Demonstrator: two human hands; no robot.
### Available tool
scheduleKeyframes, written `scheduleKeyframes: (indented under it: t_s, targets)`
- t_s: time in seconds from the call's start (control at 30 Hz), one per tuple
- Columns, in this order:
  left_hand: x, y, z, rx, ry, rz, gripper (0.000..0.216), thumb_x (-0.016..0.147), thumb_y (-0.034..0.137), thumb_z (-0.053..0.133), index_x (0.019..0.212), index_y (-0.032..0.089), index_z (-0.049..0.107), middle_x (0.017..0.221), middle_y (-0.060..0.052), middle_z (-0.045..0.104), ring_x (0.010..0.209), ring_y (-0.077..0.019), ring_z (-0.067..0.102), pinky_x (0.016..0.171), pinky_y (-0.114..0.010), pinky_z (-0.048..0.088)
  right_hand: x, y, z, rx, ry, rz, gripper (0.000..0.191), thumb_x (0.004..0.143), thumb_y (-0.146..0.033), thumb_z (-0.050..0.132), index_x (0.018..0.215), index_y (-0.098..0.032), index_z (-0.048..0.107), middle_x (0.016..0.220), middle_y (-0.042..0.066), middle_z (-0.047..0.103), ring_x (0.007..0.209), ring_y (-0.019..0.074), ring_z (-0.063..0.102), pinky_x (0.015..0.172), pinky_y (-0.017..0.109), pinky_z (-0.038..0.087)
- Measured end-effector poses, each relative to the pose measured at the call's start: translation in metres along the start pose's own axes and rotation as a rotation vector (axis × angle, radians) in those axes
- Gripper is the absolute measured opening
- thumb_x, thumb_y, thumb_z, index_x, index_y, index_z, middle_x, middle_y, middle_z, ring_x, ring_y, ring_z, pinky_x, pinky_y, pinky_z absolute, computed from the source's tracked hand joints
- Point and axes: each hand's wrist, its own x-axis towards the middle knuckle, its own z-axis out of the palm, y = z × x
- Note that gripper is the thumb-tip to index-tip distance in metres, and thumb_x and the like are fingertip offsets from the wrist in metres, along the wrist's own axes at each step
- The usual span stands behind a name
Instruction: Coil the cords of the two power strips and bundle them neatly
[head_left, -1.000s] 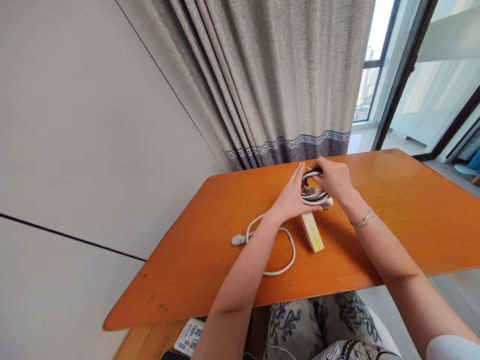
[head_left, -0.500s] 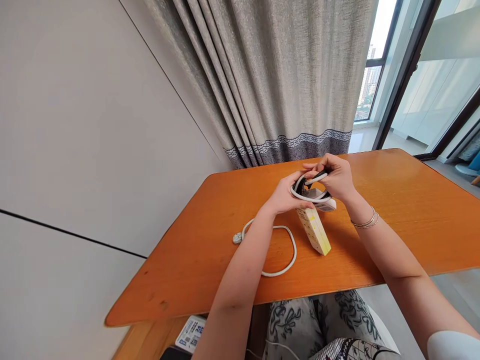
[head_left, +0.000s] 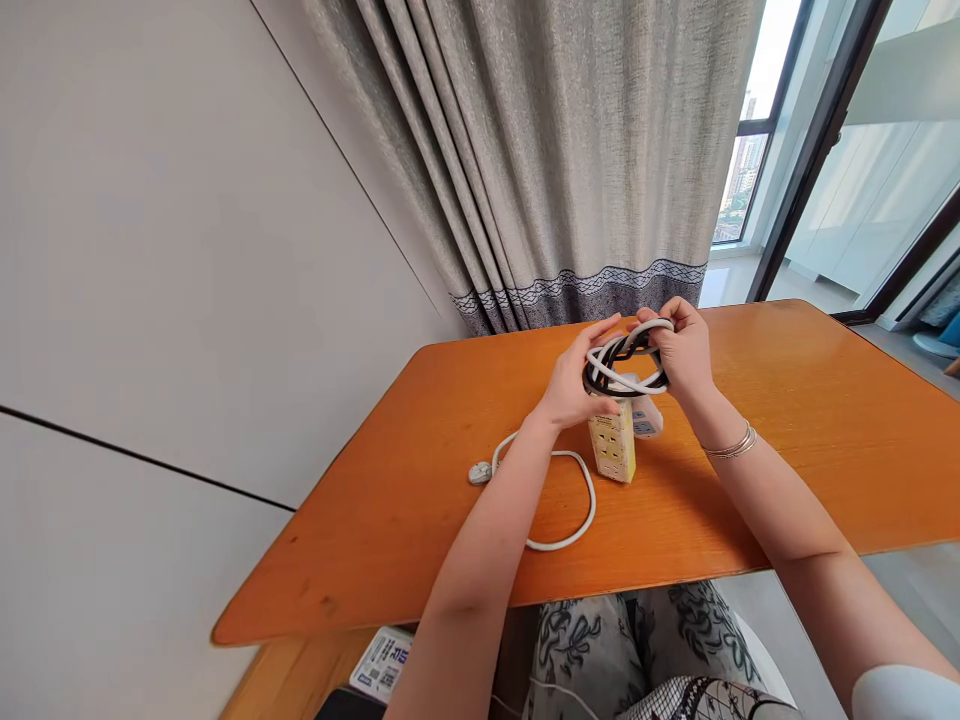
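My left hand (head_left: 574, 385) grips the left side of a coiled bundle of black and white power cords (head_left: 626, 385), thumb below and fingers above. On the bundle's right side, my right hand (head_left: 684, 345) pinches a white loop of cord. A yellowed power strip (head_left: 613, 447) with several sockets hangs just under the bundle; whether its lower end touches the table is unclear. Behind it, a smaller white power strip (head_left: 646, 417) shows in part. A white cord with its plug (head_left: 480, 473) lies in a loose curve on the table, partly hidden by my left forearm.
The orange wooden table (head_left: 360, 520) has its front edge at my lap. A grey curtain (head_left: 585, 150) hangs behind it, and a pale wall panel (head_left: 150, 300) stands on the left. Below the table's left front lies a white printed box (head_left: 381, 660).
My right hand has shifted slightly right and up, drawing a white loop outward. The bundle looks wider, and the yellowed strip has swung to hang more upright, its sockets turned toward me.
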Motion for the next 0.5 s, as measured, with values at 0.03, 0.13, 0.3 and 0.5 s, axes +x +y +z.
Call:
scheduleKeyframes:
  t_s: [0.03, 0.13, 0.3, 0.5]
  targets:
    - [0.000, 0.002, 0.000, 0.070, -0.004, 0.026, 0.122, 0.043, 0.079, 0.085, 0.146, 0.021, 0.056, 0.141, -0.019, 0.065, 0.133, -0.0368, 0.061, 0.113, -0.048, 0.047, 0.001, 0.000, -0.001, -0.006, 0.008, -0.015, 0.051, 0.063, -0.038, 0.087, 0.067, -0.023, 0.038, 0.058, -0.011, 0.042, 0.051, 0.0060, 0.052, 0.051, 0.019, 0.046]
    - [0.000, 0.006, 0.001, 0.217, 0.009, 0.032, 0.117, 0.040, 0.074, 0.089, 0.139, 0.018, 0.062, 0.136, -0.020, 0.068, 0.127, -0.0371, 0.065, 0.112, -0.049, 0.048, 0.001, -0.003, -0.003, -0.028, -0.042, -0.075, 0.051, 0.066, -0.037, 0.086, 0.068, -0.024, 0.037, 0.059, -0.011, 0.041, 0.052, 0.0065, 0.051, 0.056, 0.022, 0.051]
    - [0.002, 0.005, 0.004, 0.012, 0.080, -0.119, 0.104, 0.039, 0.082, 0.084, 0.119, 0.016, 0.075, 0.117, -0.017, 0.077, 0.108, -0.0356, 0.074, 0.099, -0.046, 0.057, -0.005, -0.010, -0.001, -0.075, -0.177, -0.204, 0.056, 0.069, -0.046, 0.084, 0.064, -0.025, 0.032, 0.053, -0.011, 0.041, 0.049, 0.0088, 0.054, 0.084, 0.040, 0.063]
    - [0.002, -0.003, 0.018, -0.328, 0.167, -0.369, 0.095, 0.035, 0.092, 0.076, 0.093, 0.017, 0.075, 0.082, -0.009, 0.078, 0.072, -0.0264, 0.075, 0.069, -0.039, 0.061, -0.023, -0.009, 0.006, -0.161, -0.047, -0.500, 0.056, 0.078, -0.059, 0.074, 0.066, -0.027, 0.030, 0.050, -0.011, 0.042, 0.047, 0.0117, 0.056, 0.109, 0.056, 0.053]
